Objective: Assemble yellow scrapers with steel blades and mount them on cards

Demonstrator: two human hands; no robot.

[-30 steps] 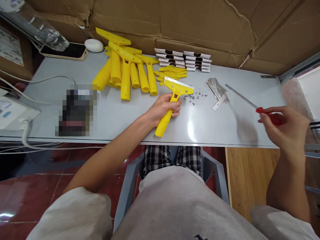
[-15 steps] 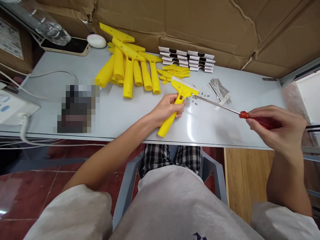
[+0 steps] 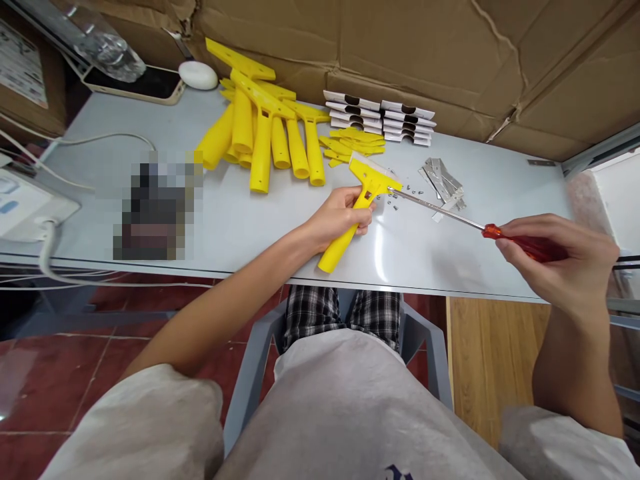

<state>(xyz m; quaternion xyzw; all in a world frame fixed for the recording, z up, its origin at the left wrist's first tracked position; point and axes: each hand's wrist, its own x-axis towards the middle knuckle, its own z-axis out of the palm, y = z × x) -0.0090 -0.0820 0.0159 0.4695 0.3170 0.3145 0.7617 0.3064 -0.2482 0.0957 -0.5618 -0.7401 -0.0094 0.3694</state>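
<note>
Desk (image 3: 250,220): smooth, pale grey, glossy enough to throw a glare streak near your work; creased brown cardboard (image 3: 280,33) backs it. On its far side you have a heap of yellow handles (image 3: 261,150), round hollow tubes with flat flared heads; no blade visible on these, so they look undone. Your scraper (image 3: 374,180) is over the desk's middle, tilted, a pale strip along its head; part-assembled, I judge. Your left hand (image 3: 341,215) has its fingers clamped around its neck. Your right hand (image 3: 570,257) has fingers closed on the screwdriver (image 3: 493,231), glossy red grip, slim metal shaft, tip at the head's right end; that fastening seems under way. Beyond: white sleeves (image 3: 353,110) in two stacks, dark notches. Still loose: flat yellow strips (image 3: 355,141), thin silvery blades (image 3: 443,180), tiny metal screws (image 3: 395,207), scattered, too small to count.
</note>
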